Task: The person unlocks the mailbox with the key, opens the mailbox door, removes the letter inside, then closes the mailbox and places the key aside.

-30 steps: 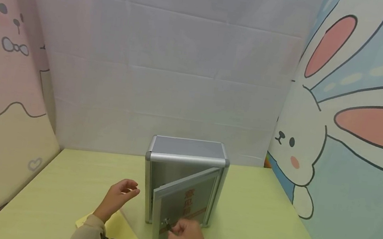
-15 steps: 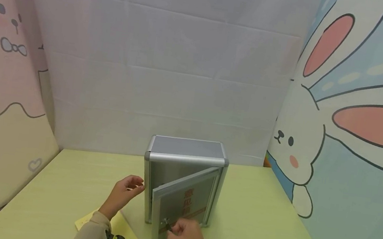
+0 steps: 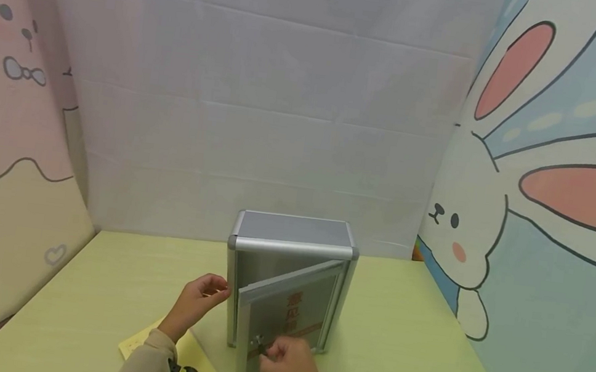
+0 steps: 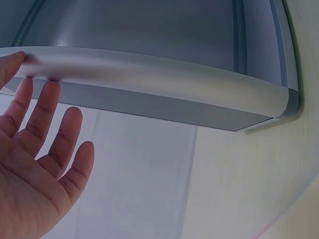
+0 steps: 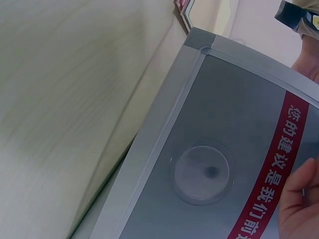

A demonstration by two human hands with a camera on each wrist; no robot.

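Left hand (image 3: pixel 198 301) nearer box (image 3: pixel 295 230) — wristcam: palm (image 4: pixel 25 191)

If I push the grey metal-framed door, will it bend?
The grey metal-framed door would probably swing, since it stands ajar on the silver metal box. It likely won't bend much: its frame looks straight and metallic.

Soft, even, fairly bright light fills the head view, its source out of frame; a faint shadow lies on the desk (image 3: pixel 401 347) beside the suggestion box (image 3: pixel 295 230), whose red door lettering (image 3: pixel 292 314) looks soft; wide-angle stretch tilts the printed side walls (image 3: pixel 555 317) outward; both wrist views are dimmer and bluish; pale sheen runs along the box's rim (image 4: pixel 164 79) near the left hand (image 4: pixel 35 172)
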